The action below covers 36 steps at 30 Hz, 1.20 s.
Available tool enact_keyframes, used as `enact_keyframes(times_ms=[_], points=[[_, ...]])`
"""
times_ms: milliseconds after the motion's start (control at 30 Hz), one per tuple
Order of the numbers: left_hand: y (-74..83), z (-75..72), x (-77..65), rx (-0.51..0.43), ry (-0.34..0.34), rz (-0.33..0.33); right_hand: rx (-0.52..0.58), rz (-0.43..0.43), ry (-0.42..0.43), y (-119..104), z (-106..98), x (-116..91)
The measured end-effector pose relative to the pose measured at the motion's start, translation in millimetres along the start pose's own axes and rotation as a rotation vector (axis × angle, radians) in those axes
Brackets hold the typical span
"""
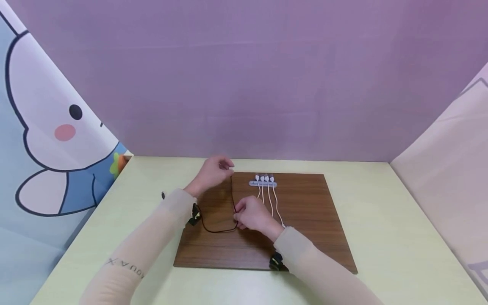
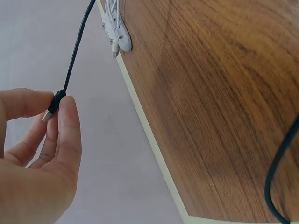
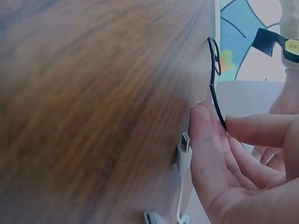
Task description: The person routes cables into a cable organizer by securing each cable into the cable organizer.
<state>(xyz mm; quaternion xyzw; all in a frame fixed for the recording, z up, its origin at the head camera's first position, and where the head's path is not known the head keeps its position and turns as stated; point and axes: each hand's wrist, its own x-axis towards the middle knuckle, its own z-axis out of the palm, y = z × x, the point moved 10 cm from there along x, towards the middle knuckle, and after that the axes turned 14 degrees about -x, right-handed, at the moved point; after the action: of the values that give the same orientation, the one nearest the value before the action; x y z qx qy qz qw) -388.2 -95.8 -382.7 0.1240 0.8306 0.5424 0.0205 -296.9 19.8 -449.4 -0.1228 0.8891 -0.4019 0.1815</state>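
Observation:
My left hand (image 1: 214,173) is above the far left part of a brown wooden board (image 1: 305,203). Its thumb and fingers pinch the black plug (image 2: 56,101) of a black cable (image 1: 217,231), the metal tip pointing out. Lower, over the middle of the board, my right hand (image 1: 254,214) pinches the same cable (image 3: 213,88) between thumb and fingers. Between the hands the cable runs fairly straight, then loops left toward the left wrist. Beside the right hand, in the right wrist view, lies a white cable plug (image 3: 184,157) with a metal tip.
Near the board's far edge sits a pale cable holder (image 1: 251,183) with several white cables (image 1: 277,206) running toward me. A small dark connector (image 1: 163,195) lies on the pale table (image 1: 381,212) left of the board. A purple backdrop (image 1: 267,84) stands behind.

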Motion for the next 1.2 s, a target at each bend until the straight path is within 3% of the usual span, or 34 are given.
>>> enact_keyframes(times_ms=[300, 533, 867, 1200], points=[[-3.1, 16.4, 12.9, -0.038, -0.022, 0.002, -0.026, 0.020, 0.062, 0.6, -9.5, -3.3], [-6.7, 29.4, 20.1, -0.113, -0.058, -0.044, -0.030, 0.029, 0.103, 3.5, -14.7, -3.5], [-7.9, 46.8, 28.7, -0.038, -0.113, -0.066, -0.074, 0.039, 0.135, 9.8, -18.6, -5.8], [-12.8, 54.1, 39.5, -0.097, -0.058, -0.098, -0.260, 0.025, 0.179, 8.0, -32.3, -5.8]])
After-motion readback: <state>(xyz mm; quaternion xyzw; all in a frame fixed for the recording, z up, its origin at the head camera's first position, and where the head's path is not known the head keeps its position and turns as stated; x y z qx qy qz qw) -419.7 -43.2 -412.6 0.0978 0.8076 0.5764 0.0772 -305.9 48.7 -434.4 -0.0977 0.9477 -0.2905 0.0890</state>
